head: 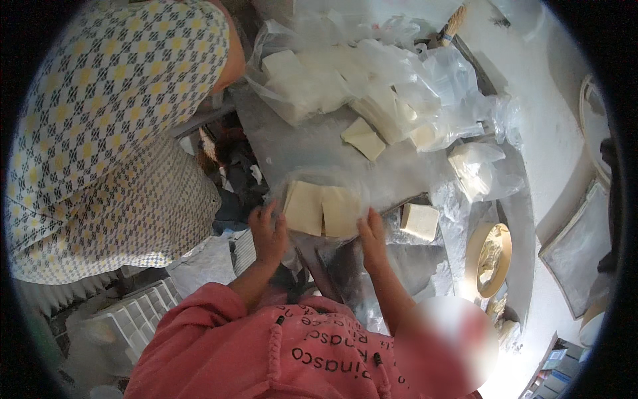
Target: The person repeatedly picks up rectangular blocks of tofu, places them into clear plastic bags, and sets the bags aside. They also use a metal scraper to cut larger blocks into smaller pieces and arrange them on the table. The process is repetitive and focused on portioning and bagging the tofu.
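Two side-by-side stacks of pale yellow square sheets (302, 208), apparently dough, sit inside a clear plastic bag (324, 175) in front of me. My left hand (269, 234) grips the bag's left edge with bent fingers. On the opposite edge, my right hand (373, 239) holds the plastic, its thumb partly hidden. A squared stack of the same sheets (420, 222) rests to the right of my right hand. Farther up the table (299, 144) lies a loose folded sheet (363, 138).
Plastic bags filled with sheet stacks (319, 90) cover the table's far side. A smaller filled bag (476, 169) and a round wooden-rimmed sieve (488, 260) stand right. Close on my left is a person in a patterned garment (124, 124). A white plastic crate (139, 316) sits lower left.
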Available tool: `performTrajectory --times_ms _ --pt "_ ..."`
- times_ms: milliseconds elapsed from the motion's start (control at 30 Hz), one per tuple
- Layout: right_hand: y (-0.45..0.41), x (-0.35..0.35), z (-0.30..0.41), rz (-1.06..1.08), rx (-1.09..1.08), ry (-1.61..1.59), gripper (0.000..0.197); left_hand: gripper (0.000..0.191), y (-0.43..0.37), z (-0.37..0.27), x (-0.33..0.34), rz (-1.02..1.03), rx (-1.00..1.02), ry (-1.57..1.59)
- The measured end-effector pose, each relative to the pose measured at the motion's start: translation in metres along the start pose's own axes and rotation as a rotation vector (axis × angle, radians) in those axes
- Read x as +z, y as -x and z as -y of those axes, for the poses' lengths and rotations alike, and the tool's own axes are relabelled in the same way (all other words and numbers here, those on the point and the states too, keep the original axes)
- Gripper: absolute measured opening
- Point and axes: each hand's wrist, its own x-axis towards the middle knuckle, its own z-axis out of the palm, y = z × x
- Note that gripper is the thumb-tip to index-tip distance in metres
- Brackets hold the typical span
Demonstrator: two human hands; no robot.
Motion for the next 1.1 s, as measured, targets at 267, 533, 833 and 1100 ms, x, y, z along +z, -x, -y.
performTrajectory --times_ms 267,533,833,1100 --pt "-0.015 0.030 -0.017 0.101 0.383 -0.287 0.037 0.032 -0.037 0.001 0.019 0.141 0.179 0.190" --pt "-0.051 0.082 -0.020 -0.086 0.502 -0.608 0.024 0.028 -0.155 -0.008 0.058 0.088 0.498 0.052" --pt "-0.066 0.082 0.003 -0.157 0.245 -0.139 0.028 0.024 -0.223 -0.023 -0.019 -0.079 0.765 -0.310" --pt "0.241 -0.157 -0.066 -0.863 -0.104 -0.433 0.027 0.040 0.041 -0.154 0.042 0.553 0.702 0.134"
